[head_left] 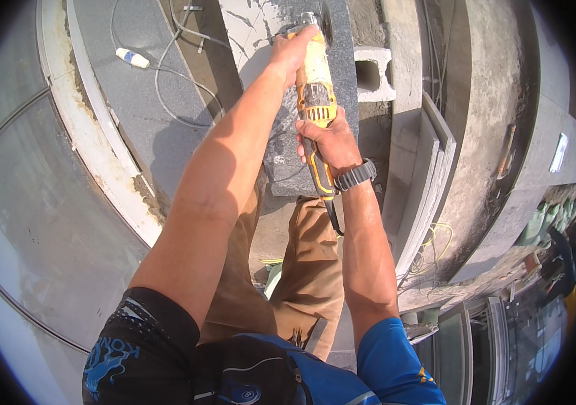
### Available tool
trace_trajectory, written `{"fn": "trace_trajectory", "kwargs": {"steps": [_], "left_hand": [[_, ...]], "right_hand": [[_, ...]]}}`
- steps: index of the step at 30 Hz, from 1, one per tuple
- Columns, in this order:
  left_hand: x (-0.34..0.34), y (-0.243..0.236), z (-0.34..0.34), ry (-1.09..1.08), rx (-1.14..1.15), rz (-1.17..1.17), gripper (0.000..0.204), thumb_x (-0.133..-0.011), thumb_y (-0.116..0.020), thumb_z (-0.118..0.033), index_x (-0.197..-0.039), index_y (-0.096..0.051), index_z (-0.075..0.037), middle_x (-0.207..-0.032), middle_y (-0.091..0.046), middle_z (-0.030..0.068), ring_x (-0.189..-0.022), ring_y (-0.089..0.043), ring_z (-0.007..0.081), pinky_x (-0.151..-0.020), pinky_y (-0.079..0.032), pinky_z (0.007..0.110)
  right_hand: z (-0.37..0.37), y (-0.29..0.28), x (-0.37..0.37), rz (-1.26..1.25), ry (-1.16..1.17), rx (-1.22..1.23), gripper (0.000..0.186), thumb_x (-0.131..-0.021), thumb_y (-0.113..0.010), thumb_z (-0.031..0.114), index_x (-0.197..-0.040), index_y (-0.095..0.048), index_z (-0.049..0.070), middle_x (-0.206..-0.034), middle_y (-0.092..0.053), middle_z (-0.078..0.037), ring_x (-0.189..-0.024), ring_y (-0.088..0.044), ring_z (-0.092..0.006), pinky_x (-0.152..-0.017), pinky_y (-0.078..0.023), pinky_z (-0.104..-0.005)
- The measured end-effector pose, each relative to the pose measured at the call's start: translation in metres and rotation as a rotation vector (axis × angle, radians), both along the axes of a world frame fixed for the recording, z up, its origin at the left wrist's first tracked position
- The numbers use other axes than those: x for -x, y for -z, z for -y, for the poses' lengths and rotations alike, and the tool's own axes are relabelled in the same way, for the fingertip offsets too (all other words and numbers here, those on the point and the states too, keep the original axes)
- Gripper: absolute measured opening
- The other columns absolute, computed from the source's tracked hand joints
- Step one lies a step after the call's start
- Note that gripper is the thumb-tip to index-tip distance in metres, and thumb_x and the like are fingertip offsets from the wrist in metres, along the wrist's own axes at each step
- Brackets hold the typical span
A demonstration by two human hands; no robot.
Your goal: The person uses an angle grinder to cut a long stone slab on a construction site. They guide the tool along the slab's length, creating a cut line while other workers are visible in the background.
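Both of my hands are wrapped round a yellow and black angle grinder [317,98], which points away from me over a grey stone slab [286,152]. Near the grinder's head, my left hand [291,54] grips the front of the body. Lower down, my right hand [334,142] closes round the black rear handle, a dark watch on its wrist. The disc [327,25] shows at the head's right side, by the slab's far part; I cannot tell whether it touches the stone. A black power cord [334,219] leaves the handle's end toward my legs.
To the left, a white and blue plug connector [132,58] and a looped grey cable [161,91] lie on another slab [123,27]. A hollow concrete block [373,75] sits right of the work slab. Several upright slabs [417,182] lean at the right, near a thin yellow cable [444,236].
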State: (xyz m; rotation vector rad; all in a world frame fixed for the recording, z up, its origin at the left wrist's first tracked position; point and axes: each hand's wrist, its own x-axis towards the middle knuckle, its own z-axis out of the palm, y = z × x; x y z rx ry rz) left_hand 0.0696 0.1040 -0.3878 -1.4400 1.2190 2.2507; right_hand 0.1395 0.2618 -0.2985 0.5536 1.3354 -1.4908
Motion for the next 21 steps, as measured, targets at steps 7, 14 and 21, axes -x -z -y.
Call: {"fn": "trace_trajectory", "kwargs": {"steps": [7,14,21], "left_hand": [[0.008,0.002,0.008,-0.003,-0.011,-0.02,0.074,-0.089,-0.079,-0.03,-0.13,-0.036,0.013,-0.097,-0.069,0.0242,-0.073,-0.072,0.0307,-0.062,-0.064,0.048],[0.02,0.007,0.015,0.047,0.019,-0.001,0.05,-0.096,-0.071,-0.037,-0.114,-0.063,0.008,-0.096,-0.074,0.0181,-0.077,-0.074,0.0265,-0.067,-0.064,0.045],[0.032,0.021,0.035,0.037,-0.136,-0.13,0.071,-0.086,-0.079,-0.025,-0.129,-0.04,0.017,-0.094,-0.069,0.0235,-0.07,-0.072,0.0321,-0.062,-0.063,0.049]], "right_hand": [[0.005,0.0,0.008,-0.018,-0.007,0.017,0.052,-0.092,-0.074,0.002,-0.121,-0.031,0.006,-0.08,-0.064,-0.011,-0.055,-0.066,-0.02,-0.046,-0.056,-0.0335],[0.014,0.002,0.019,-0.018,0.005,0.012,0.049,-0.092,-0.074,0.002,-0.12,-0.033,0.006,-0.079,-0.064,-0.011,-0.054,-0.065,-0.0195,-0.045,-0.056,-0.0334],[0.023,0.013,0.032,-0.026,0.004,0.037,0.052,-0.089,-0.076,0.002,-0.116,-0.032,0.005,-0.078,-0.063,-0.011,-0.053,-0.064,-0.0189,-0.043,-0.054,-0.0329]]}}
